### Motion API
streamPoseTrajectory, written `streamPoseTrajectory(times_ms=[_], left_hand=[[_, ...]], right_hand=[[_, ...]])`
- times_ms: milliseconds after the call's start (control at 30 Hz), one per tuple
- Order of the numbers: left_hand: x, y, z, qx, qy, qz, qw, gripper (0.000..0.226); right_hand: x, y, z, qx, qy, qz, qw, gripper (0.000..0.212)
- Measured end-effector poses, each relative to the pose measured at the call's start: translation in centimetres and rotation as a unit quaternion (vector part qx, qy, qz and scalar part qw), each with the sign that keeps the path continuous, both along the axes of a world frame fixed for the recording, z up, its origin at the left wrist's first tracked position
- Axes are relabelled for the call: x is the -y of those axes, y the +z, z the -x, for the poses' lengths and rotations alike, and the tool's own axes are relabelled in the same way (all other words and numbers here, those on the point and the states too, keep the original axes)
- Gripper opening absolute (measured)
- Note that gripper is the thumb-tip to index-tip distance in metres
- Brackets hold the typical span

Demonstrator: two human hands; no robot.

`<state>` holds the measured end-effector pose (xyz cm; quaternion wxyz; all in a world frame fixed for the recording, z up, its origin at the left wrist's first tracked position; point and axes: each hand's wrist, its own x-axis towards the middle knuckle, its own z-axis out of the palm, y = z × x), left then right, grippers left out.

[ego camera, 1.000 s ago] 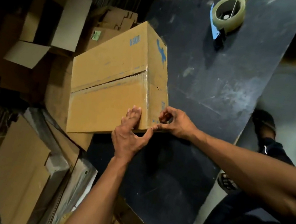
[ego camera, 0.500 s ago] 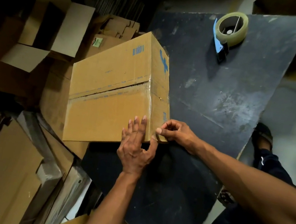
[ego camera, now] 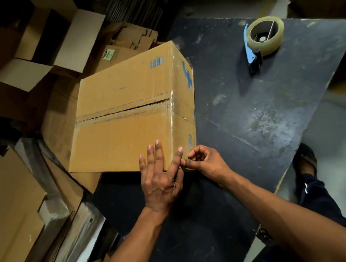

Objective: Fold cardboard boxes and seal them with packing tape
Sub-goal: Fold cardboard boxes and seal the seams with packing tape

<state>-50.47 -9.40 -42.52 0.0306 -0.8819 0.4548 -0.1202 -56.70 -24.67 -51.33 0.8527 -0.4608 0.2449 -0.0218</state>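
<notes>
Hidden: the box's (ego camera: 134, 111) near right corner is covered by both hands; whether tape is pinched cannot be told.
Left hand (ego camera: 161, 174): laid flat, fingers straight, on the box top.
Right hand (ego camera: 204, 162): fingers curled at the corner.
Box: on the worktop's (ego camera: 248, 120) left edge.
Tape dispenser (ego camera: 262, 37): far side.
Changed: left fingers spread wider than before.

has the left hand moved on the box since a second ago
Yes. The left hand has slid a little toward the near right corner of the cardboard box, its fingers now flatter on the top.
</notes>
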Motion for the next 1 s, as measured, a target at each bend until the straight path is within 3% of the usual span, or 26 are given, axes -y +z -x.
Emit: streamPoseTrajectory(times_ms=[333, 433, 533, 700, 767, 833, 900, 967, 1000], left_hand=[[0.3, 2.9, -0.7, -0.019, -0.043, -0.119, 0.992, 0.058], [0.5, 3.9, -1.5, 0.017, -0.090, -0.175, 0.980, 0.064], [1.0, 4.6, -2.7, 0.050, -0.134, -0.223, 0.964, 0.051], [0.8, 5.1, -3.9, -0.071, -0.175, -0.314, 0.931, 0.036], [0.4, 5.3, -3.6, -0.119, -0.202, -0.250, 0.939, 0.040], [0.2, 5.5, -2.9, -0.184, -0.173, -0.080, 0.964, 0.053], [1.1, 5.5, -2.4, -0.184, -0.036, 0.072, 0.980, 0.069], [2.5, 4.6, -2.0, -0.189, 0.126, 0.086, 0.970, 0.080], [2.6, 3.8, -1.6, -0.191, 0.158, 0.066, 0.967, 0.081]], right_hand=[[0.3, 0.9, 0.9, -0.010, 0.030, 0.023, 0.999, 0.049], [0.6, 0.7, 1.5, -0.024, 0.054, 0.051, 0.997, 0.032], [0.5, 0.5, 2.2, -0.030, 0.064, 0.072, 0.995, 0.019], [0.7, 0.0, 3.5, -0.056, 0.068, 0.148, 0.985, 0.008], [1.0, -0.2, 4.1, -0.068, 0.073, 0.182, 0.978, 0.010], [1.3, 0.0, 4.4, -0.064, 0.071, 0.201, 0.975, 0.009], [1.5, 0.4, 4.7, -0.061, 0.061, 0.208, 0.974, 0.008], [1.7, 0.9, 4.6, -0.061, 0.058, 0.210, 0.974, 0.008], [1.7, 1.0, 4.5, -0.059, 0.062, 0.215, 0.973, 0.009]])
